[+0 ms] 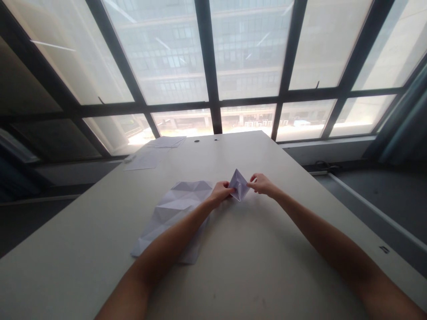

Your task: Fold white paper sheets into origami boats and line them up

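Note:
A small folded white paper shape (239, 184) with a pointed top stands between my hands in the middle of the white table (267, 249). My left hand (220, 193) pinches its left side. Its right edge is pinched by the closed fingers of my right hand (262, 184). A larger creased white sheet (173, 213) lies flat on the table just left of my left forearm, partly under it.
Several flat paper sheets (153, 153) lie at the table's far left corner. Two small dark holes (196, 141) mark the far edge. Beyond stands a large window with dark frames (213, 106). The floor drops away to the right (383, 195).

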`<state>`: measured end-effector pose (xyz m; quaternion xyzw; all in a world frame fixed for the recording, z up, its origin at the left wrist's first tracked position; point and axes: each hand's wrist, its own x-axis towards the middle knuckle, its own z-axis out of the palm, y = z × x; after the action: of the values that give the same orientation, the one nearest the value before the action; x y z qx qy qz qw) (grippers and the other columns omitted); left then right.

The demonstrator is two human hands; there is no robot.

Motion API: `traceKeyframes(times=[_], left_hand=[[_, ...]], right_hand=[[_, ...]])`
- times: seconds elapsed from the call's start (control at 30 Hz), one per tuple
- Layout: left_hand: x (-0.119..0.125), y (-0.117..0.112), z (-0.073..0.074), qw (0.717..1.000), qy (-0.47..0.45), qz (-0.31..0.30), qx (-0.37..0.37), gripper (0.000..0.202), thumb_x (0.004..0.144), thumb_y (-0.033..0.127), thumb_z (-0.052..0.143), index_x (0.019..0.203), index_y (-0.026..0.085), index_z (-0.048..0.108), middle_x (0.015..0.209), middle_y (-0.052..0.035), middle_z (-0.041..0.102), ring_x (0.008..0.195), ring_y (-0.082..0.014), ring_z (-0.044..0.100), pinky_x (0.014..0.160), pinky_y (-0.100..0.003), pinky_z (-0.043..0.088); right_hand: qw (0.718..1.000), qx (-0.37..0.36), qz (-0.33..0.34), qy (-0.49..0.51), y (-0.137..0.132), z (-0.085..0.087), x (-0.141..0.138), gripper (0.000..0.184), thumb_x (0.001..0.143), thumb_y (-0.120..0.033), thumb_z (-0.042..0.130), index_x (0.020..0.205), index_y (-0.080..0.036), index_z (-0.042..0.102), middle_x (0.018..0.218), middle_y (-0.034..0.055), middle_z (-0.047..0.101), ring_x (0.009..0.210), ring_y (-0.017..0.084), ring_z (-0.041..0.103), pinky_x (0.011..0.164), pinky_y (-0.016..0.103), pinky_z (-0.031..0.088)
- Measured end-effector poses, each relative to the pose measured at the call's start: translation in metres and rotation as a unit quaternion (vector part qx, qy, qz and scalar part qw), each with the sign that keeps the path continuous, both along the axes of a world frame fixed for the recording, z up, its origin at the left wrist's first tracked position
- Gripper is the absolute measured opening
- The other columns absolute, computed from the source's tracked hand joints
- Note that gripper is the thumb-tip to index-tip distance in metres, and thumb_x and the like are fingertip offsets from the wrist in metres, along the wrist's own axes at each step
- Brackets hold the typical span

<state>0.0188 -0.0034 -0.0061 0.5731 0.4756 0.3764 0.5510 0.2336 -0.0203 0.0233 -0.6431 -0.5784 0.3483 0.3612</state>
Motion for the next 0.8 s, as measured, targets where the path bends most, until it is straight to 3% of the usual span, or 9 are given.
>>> traceKeyframes(times=[0.1,0.2,0.43,0.6,0.8], left_hand=[[0.000,-0.001,-0.001,1.000,0.004,-0.005,0.014,0.017,0.063,0.016,0.075,0.078,0.012,0.069,0.067,-0.0036,0.067,0.054,-0.0143,0.060,0.049,-0.022,0.039],[0.000,-0.002,-0.001,1.000,-0.009,-0.015,0.024,0.018,0.064,0.019,0.077,0.078,0.012,0.068,0.067,-0.0033,0.067,0.054,-0.0141,0.059,0.050,-0.022,0.040],[-0.001,-0.002,-0.002,0.999,-0.011,-0.022,0.048,0.025,0.063,0.028,0.083,0.074,0.012,0.066,0.062,-0.0020,0.063,0.050,-0.0118,0.056,0.046,-0.021,0.034],[0.001,-0.004,0.001,0.999,-0.002,-0.020,0.049,0.034,0.066,0.036,0.086,0.075,0.012,0.064,0.064,-0.0021,0.063,0.053,-0.0120,0.058,0.049,-0.020,0.041],[0.002,-0.001,0.002,0.999,-0.030,0.017,0.009,0.035,0.089,0.047,0.063,0.093,0.013,0.060,0.078,-0.0038,0.062,0.058,-0.0142,0.065,0.055,-0.025,0.055]], right_hand=[[0.989,0.120,-0.007,-0.091,-0.006,0.017,0.000,0.015,0.068,-0.028,0.075,0.061,-0.020,0.065,0.057,0.0049,0.063,0.058,0.018,0.057,0.052,0.028,0.034],[0.984,0.146,0.024,-0.101,-0.014,0.024,-0.013,0.018,0.071,-0.030,0.074,0.057,-0.021,0.067,0.053,0.0041,0.061,0.059,0.018,0.056,0.054,0.028,0.032],[0.975,0.116,0.025,-0.187,-0.019,0.023,-0.044,0.015,0.069,-0.022,0.074,0.056,-0.021,0.066,0.056,0.0055,0.062,0.061,0.021,0.060,0.057,0.029,0.035],[0.958,0.087,0.039,-0.272,-0.016,0.029,-0.049,0.004,0.073,-0.024,0.071,0.070,-0.021,0.072,0.071,0.0081,0.071,0.071,0.022,0.066,0.061,0.028,0.042],[0.948,0.041,0.066,-0.308,0.004,0.043,-0.036,0.014,0.076,-0.027,0.068,0.085,-0.019,0.076,0.083,0.0075,0.075,0.077,0.019,0.068,0.065,0.024,0.044]])
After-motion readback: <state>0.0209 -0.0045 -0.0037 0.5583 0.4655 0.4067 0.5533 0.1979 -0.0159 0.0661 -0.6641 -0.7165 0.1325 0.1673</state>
